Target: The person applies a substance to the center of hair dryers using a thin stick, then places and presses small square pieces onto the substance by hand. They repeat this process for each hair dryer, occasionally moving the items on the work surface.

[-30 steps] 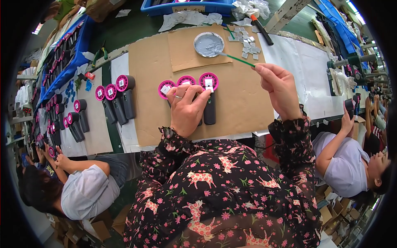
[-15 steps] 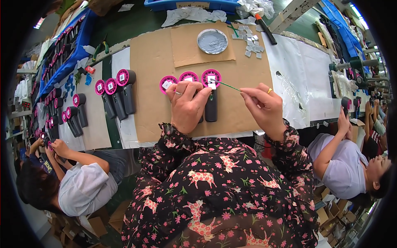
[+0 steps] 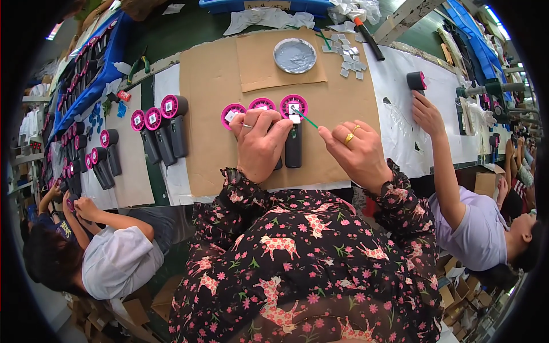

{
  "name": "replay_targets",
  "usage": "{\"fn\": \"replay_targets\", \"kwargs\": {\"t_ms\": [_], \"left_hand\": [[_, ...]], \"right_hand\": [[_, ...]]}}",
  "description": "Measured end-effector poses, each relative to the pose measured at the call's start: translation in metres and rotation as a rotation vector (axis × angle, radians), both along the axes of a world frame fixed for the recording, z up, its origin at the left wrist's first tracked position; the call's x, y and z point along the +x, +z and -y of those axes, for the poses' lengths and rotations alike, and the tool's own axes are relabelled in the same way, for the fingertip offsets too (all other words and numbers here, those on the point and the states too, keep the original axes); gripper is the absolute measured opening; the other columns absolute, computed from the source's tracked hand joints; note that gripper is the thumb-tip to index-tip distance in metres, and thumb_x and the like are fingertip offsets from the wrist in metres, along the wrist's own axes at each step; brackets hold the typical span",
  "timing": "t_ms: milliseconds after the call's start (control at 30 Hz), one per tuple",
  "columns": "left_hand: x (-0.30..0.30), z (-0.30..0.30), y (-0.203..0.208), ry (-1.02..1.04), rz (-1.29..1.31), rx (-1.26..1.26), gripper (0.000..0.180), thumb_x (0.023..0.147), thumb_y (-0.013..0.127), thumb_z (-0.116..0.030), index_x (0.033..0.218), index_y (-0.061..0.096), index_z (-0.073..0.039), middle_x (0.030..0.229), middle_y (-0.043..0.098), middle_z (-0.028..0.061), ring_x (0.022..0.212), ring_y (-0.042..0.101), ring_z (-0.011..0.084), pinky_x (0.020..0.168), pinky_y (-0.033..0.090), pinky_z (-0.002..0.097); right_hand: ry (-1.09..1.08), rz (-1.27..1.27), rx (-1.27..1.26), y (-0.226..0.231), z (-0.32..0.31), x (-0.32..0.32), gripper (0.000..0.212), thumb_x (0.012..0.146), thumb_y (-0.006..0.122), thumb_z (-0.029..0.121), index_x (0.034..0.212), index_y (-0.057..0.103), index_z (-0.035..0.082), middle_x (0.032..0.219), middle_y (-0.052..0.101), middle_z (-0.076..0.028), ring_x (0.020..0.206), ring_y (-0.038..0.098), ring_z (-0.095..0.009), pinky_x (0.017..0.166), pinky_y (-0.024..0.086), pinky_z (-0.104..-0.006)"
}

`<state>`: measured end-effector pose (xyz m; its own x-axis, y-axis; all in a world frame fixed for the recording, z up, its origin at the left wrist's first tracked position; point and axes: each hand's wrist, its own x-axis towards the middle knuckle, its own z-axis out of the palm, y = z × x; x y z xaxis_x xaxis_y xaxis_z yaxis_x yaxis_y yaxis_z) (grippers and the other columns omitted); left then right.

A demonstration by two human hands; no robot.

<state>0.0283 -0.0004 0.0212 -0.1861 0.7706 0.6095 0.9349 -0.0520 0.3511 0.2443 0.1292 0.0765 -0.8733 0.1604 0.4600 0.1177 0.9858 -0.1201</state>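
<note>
Stick, thin, green and straight [image 3: 309, 119], is resting its far tip on a white square patch [image 3: 294, 108] at the centre of a black-handled device with a pink spoked round head [image 3: 293, 150]. That device is lying rightmost of three on a brown cardboard sheet [image 3: 206, 163], handle pointing near. Right hand [image 3: 355, 150] is holding the stick's near end in a narrow pinch between thumb and forefinger. Left hand [image 3: 262, 143] is bunching its fingers beside the same head, partly covering two matching pink-headed devices [image 3: 233, 116]; cannot tell whether it is gripping the small plain white tile [image 3: 295, 119] just right of its fingertips.

Far side: a round shallow dish [image 3: 275, 59] is holding smooth grey paste [image 3: 295, 55], with loose white square tiles [image 3: 359, 75] lying to its right.

Step in hand, by my reading: grey paste is being dabbed onto the patch, a dark blot showing at the tip. Next move is probably calling for a light lift of the tip, clear of the pink spokes, with the left fingers staying out of the paste.
</note>
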Motion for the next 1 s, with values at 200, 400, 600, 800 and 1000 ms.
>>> {"fn": "replay_targets", "kwargs": {"t_ms": [200, 400, 600, 800, 1000], "left_hand": [[-0.0005, -0.0013, 0.0014, -0.008, 0.006, 0.005, 0.016, 0.089, 0.085, -0.017, 0.105, 0.080, -0.017, 0.102, 0.067, -0.0047, 0.108, 0.063, 0.0174, 0.101, 0.034, 0.0441], [-0.0005, -0.0011, 0.0014, -0.009, 0.015, 0.000, 0.016, 0.089, 0.086, -0.017, 0.104, 0.080, -0.017, 0.102, 0.067, -0.0048, 0.108, 0.064, 0.0176, 0.101, 0.034, 0.0445], [-0.0015, -0.0006, -0.0021, -0.005, 0.014, -0.010, 0.016, 0.089, 0.087, -0.018, 0.104, 0.081, -0.017, 0.102, 0.068, -0.0048, 0.108, 0.064, 0.0180, 0.102, 0.034, 0.0450], [-0.0033, -0.0015, -0.0028, -0.005, 0.026, -0.006, 0.017, 0.089, 0.087, -0.018, 0.104, 0.081, -0.018, 0.103, 0.068, -0.0046, 0.108, 0.064, 0.0179, 0.103, 0.034, 0.0451], [-0.0047, -0.0026, -0.0042, 0.014, 0.038, 0.004, 0.017, 0.088, 0.088, -0.018, 0.103, 0.081, -0.017, 0.103, 0.069, -0.0049, 0.109, 0.064, 0.0173, 0.105, 0.033, 0.0457]], "right_hand": [[0.029, 0.066, 0.059, 0.0024, 0.0003, 0.0051, 0.040, 0.088, 0.075, 0.005, 0.127, 0.076, 0.000, 0.095, 0.060, -0.005, 0.087, 0.066, -0.021, 0.075, 0.054, -0.0384], [0.035, 0.049, 0.055, 0.0027, -0.0009, 0.0053, 0.040, 0.088, 0.076, 0.004, 0.127, 0.076, 0.000, 0.094, 0.059, -0.004, 0.086, 0.066, -0.020, 0.075, 0.053, -0.0383], [-0.019, -0.057, -0.047, 0.0064, -0.0030, 0.0012, 0.034, 0.086, 0.083, -0.001, 0.119, 0.079, 0.001, 0.085, 0.057, -0.003, 0.076, 0.063, -0.020, 0.068, 0.051, -0.0383], [-0.090, -0.204, -0.146, -0.0006, -0.0033, 0.0038, 0.030, 0.083, 0.087, -0.005, 0.111, 0.080, 0.003, 0.080, 0.056, -0.003, 0.070, 0.061, -0.020, 0.064, 0.049, -0.0380], [-0.066, -0.212, -0.220, -0.0022, -0.0021, 0.0082, 0.028, 0.084, 0.087, -0.004, 0.110, 0.081, 0.004, 0.080, 0.056, -0.003, 0.070, 0.060, -0.021, 0.064, 0.049, -0.0375]]}}
